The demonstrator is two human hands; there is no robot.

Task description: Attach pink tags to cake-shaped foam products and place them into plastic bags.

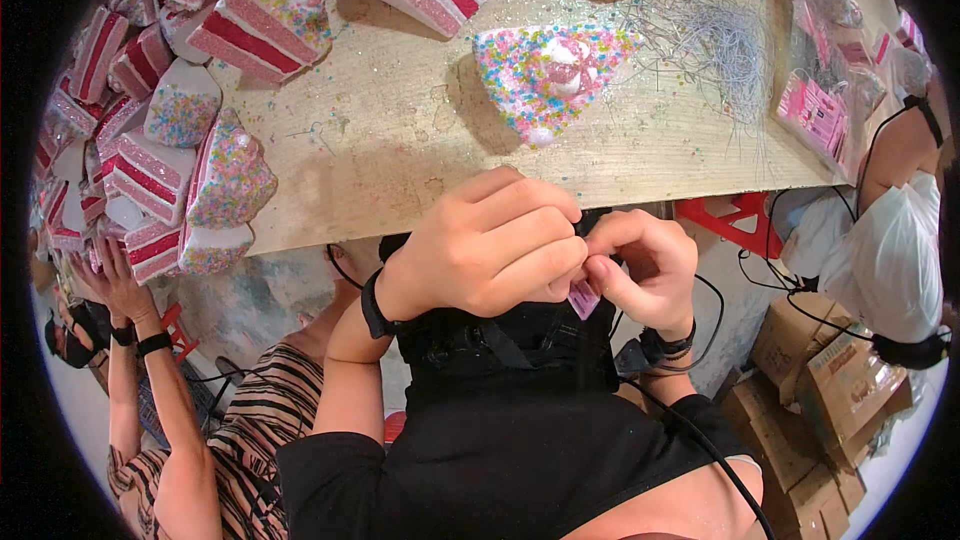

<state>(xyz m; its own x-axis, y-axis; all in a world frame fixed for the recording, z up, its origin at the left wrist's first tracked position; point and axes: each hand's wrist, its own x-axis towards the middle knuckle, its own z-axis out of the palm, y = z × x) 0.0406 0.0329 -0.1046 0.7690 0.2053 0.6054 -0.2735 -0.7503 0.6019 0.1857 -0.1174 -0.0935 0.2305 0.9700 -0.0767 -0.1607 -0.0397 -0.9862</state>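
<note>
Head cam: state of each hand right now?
Left hand: fingers curled shut, pressed against the right; what it grips is hidden.
Right hand: closed, pinching a small pink tag at the fingertips.

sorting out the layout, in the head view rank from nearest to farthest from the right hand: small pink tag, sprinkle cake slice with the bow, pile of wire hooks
1. small pink tag, pinched at the right hand.
2. sprinkle cake slice with the bow, on the table straight ahead.
3. pile of wire hooks, farther back, to the right.
</note>
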